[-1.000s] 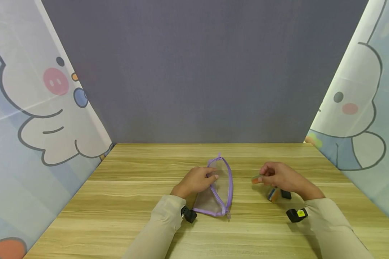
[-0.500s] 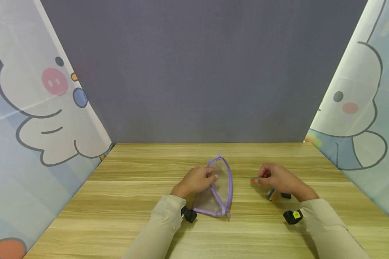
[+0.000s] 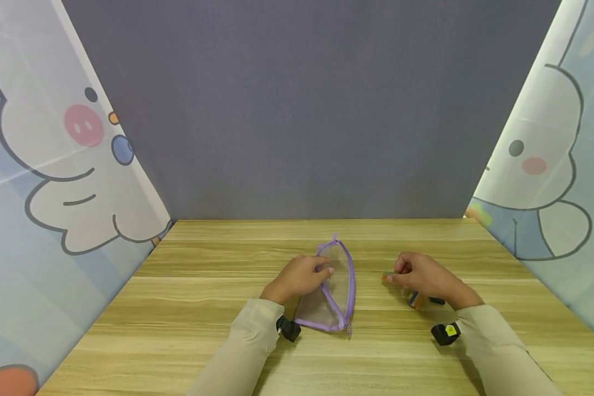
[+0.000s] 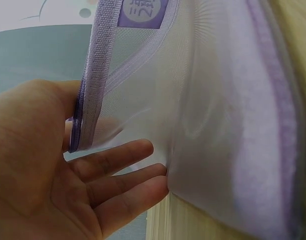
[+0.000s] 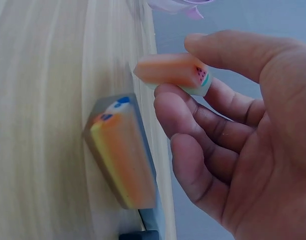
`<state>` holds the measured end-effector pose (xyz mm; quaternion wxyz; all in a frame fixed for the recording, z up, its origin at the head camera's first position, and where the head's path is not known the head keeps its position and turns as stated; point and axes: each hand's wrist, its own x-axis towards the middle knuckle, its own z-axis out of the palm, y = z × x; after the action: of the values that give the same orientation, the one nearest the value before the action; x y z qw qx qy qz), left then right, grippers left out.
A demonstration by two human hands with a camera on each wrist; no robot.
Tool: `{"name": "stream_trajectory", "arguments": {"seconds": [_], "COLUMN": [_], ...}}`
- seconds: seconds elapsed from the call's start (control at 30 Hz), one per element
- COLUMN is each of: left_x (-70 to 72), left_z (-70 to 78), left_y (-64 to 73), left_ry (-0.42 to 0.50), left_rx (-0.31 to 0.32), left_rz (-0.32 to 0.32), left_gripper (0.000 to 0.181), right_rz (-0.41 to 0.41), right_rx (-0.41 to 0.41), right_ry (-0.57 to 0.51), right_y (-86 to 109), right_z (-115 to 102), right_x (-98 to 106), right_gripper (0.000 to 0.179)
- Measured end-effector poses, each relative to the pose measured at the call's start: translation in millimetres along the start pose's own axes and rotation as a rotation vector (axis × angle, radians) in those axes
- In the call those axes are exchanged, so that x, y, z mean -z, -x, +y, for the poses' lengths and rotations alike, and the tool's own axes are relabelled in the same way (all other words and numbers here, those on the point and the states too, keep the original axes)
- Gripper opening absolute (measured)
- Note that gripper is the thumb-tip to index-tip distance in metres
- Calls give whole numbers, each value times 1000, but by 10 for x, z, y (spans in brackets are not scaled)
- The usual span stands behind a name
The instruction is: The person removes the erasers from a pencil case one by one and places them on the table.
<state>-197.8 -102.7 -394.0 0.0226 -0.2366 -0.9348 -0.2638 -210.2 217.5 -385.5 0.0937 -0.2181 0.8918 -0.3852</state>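
A mesh zipper pouch [image 3: 348, 275] with purple edging lies on the table, its zipped side parted. My left hand [image 3: 302, 275] pinches the pouch's zipper edge between thumb and index finger; in the left wrist view the other fingers [image 4: 128, 200] reach against the mesh. To the right, my right hand [image 3: 425, 272] holds a small orange and pale green eraser [image 5: 172, 70] with a watermelon mark, between thumb and fingers, low over the table. Just below that hand lies a second eraser [image 5: 123, 155], orange and yellow with blue marks on its end.
A small black object [image 3: 436, 301] lies beside the second eraser, partly behind the right hand. The wooden table [image 3: 178, 308] ends at a grey panel [image 3: 297, 137] at the back. Cartoon-print sheets [image 3: 529, 181] hang on both sides.
My right hand has moved slightly left and nearer to me with the eraser in its fingers. The left hand and the pouch have stayed in place.
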Motion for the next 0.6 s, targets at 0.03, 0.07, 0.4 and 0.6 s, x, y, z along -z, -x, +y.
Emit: {"name": "stream_trajectory", "arguments": {"seconds": [0.03,0.07,0.4,0.6], "left_x": [-1,-2,-3,-3], "left_z": [-1,-2,2,4], "left_y": [-1,-1,3,5], "left_ry": [0,2,10,7], "left_rx": [0,-1,-9,-4], "left_rz": [0,-1,2,1], "left_gripper": [40,40,39,39], "right_rz": [0,0,10,7], "right_rx": [-6,-11,-55,-95], "right_ry": [-6,-11,-28,-60], "right_y": [1,2,8,10], "right_z": [1,1,1,-6], "right_x": [-3,-6,-44,-49], "right_gripper": [30,30,34,35]}}
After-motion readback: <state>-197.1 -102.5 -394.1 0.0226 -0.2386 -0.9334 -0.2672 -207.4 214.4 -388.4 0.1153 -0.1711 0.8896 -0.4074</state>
